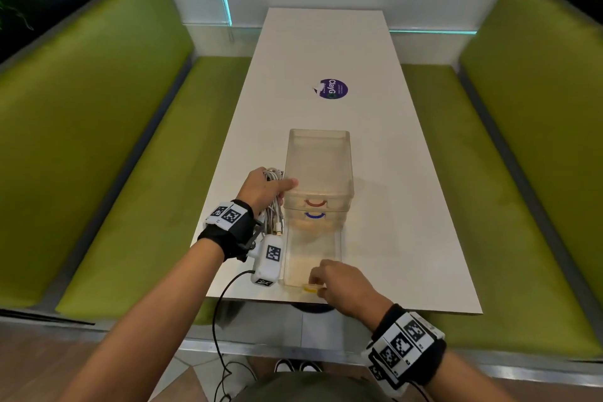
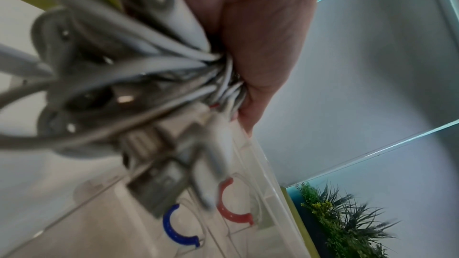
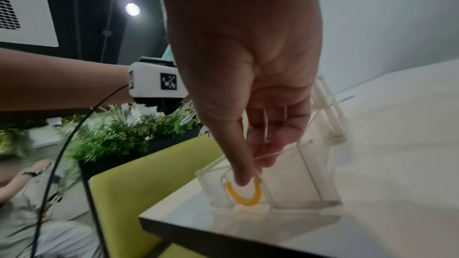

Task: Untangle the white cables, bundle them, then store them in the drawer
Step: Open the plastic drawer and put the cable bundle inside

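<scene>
A clear plastic drawer unit [image 1: 319, 170] stands on the white table [image 1: 408, 206]. Its bottom drawer [image 1: 311, 258] [image 3: 285, 183], with a yellow handle [image 1: 310, 288] [image 3: 244, 195], is pulled out toward the table's near edge. My right hand [image 1: 339, 284] [image 3: 248, 164] pinches the drawer front at that handle. My left hand [image 1: 264, 188] [image 2: 255, 46] grips a bundle of white cables [image 1: 274, 206] [image 2: 139, 62] beside the unit's left wall, its thumb resting on the unit's top edge. The red handle [image 1: 316, 203] [image 2: 232, 213] and blue handle [image 1: 314, 215] [image 2: 174, 229] mark the two closed upper drawers.
A round purple sticker [image 1: 333, 88] lies further along the table. Green benches [image 1: 107, 157] flank it on both sides. A black wire [image 1: 225, 320] hangs from my left wrist camera past the table's near edge.
</scene>
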Demonstrator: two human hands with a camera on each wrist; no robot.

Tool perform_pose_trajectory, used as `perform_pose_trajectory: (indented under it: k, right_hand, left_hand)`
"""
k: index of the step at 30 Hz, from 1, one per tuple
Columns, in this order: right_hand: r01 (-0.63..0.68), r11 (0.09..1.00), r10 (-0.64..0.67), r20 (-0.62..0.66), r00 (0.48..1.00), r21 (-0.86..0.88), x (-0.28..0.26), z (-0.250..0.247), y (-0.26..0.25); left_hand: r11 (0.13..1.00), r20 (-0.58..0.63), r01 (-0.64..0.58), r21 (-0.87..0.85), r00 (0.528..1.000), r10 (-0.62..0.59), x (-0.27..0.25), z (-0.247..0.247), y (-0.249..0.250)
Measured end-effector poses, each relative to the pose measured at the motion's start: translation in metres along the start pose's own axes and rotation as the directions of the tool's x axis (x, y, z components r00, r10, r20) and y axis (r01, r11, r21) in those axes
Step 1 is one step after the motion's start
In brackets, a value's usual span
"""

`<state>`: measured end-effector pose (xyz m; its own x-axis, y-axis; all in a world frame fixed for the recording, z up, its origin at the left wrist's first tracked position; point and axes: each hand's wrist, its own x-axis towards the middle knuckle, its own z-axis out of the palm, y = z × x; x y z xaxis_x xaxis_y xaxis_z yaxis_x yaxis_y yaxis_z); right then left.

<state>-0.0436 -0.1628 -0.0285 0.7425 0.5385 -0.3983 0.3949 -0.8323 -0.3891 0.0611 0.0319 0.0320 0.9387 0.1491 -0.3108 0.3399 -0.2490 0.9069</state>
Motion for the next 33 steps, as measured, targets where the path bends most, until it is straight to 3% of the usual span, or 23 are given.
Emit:
perform_pose_trajectory:
  k: [2,4,8,12,15,21,24,28,31,33]
  right_hand:
    - [-0.022,0.993,0.025,-0.021,0.999,0.119,-0.003,-0.006,0.0]
    - [-0.02,0.952,0.061,-0.124,0.99,0.306,-0.006,-0.018,-0.001]
    - [0.121,0.777,0.137,-0.353,0.926,0.617,-0.006,-0.053,-0.017]
    - [0.241,0.558,-0.005,-0.287,0.958,0.794,0.001,-0.078,-0.047]
    - [0.284,0.467,-0.083,-0.278,0.957,0.838,0.001,-0.087,-0.057]
    - [0.255,0.565,-0.087,-0.25,0.964,0.785,-0.004,-0.083,-0.046]
    - [0.259,0.558,-0.032,-0.291,0.956,0.789,-0.007,-0.079,-0.045]
    - [0.246,0.547,0.045,-0.321,0.946,0.801,-0.008,-0.074,-0.05]
    - [0.128,0.623,0.143,-0.273,0.951,0.771,-0.006,-0.073,-0.04]
    - [-0.042,0.71,0.217,-0.162,0.963,0.703,-0.002,-0.07,-0.025]
  left_hand:
    - [1.0,-0.014,-0.007,-0.012,1.0,0.007,-0.005,-0.002,0.0]
    - [0.999,-0.047,-0.032,-0.037,0.998,0.03,-0.017,-0.004,0.001]
    - [0.961,-0.13,-0.112,-0.253,0.988,0.081,-0.048,-0.002,0.0]
    - [0.794,-0.04,-0.17,-0.584,0.983,0.18,-0.081,0.016,0.014]
    - [0.669,-0.055,-0.161,-0.726,0.983,0.177,-0.093,0.029,0.021]
    - [0.737,0.03,-0.229,-0.635,0.947,0.32,-0.095,0.031,-0.001]
    - [0.817,0.039,-0.269,-0.511,0.942,0.334,-0.099,0.034,-0.008]
    - [0.822,0.027,-0.243,-0.516,0.954,0.299,-0.097,0.04,-0.009]
    - [0.886,-0.022,-0.3,-0.354,0.95,0.313,-0.092,0.033,-0.005]
    - [0.922,-0.064,-0.322,-0.215,0.947,0.316,-0.083,0.024,-0.005]
